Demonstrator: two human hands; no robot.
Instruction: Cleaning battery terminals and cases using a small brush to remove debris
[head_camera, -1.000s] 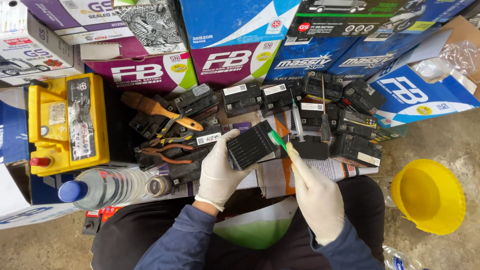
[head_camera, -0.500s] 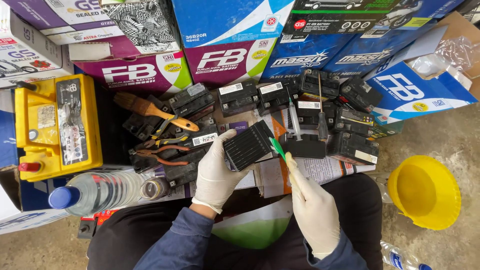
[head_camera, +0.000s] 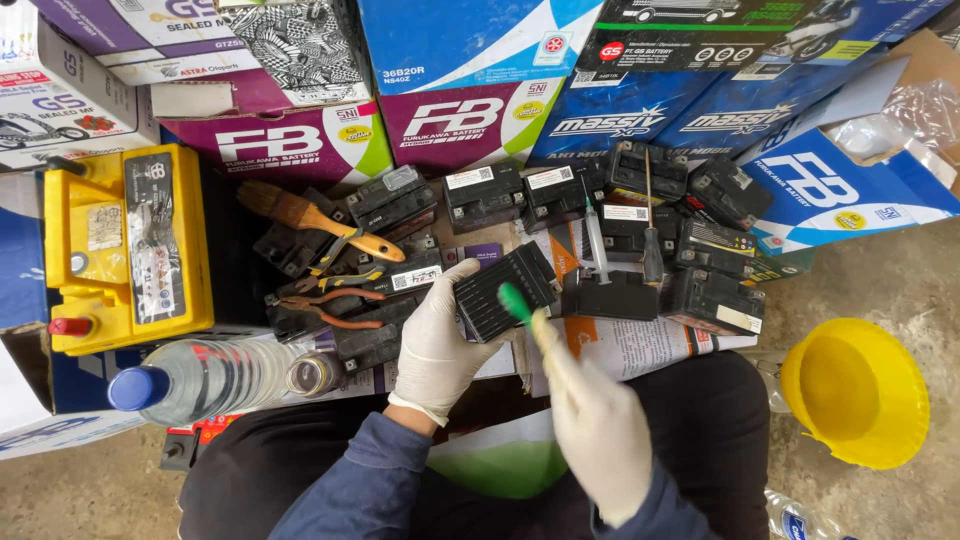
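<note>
While the left hand (head_camera: 437, 340) in a white glove grips a small black battery (head_camera: 503, 291) by its near left corner, with the fingers wrapped tight on the edge and the thumb on the ribbed face, the battery stands tilted above the newspaper (head_camera: 625, 345) just in front of the knees. The right hand (head_camera: 598, 432), gloved too, is blurred; its fingers seem closed around a thin handle, but I cannot tell the grip exactly. From this hand a green-tipped tool (head_camera: 515, 302) comes out, and the green tip touches the lower right part of the battery. What kind of tool it is I cannot make out, because the handle is hidden in the glove.

Behind, many more small black batteries (head_camera: 560, 190) lie in a crowded row, some half covered by others. A syringe (head_camera: 596, 240) and a screwdriver (head_camera: 650, 235) rest on them. To the left lie a paintbrush (head_camera: 310, 215) and pliers with orange handles (head_camera: 325, 300), and a yellow battery (head_camera: 125, 245) further left. A clear bottle with a blue cap (head_camera: 200, 380) lies on its side near the left knee. A yellow funnel (head_camera: 855, 390) stands on the floor at the right. The cardboard boxes (head_camera: 460, 110) at the top are cut off by the frame.
</note>
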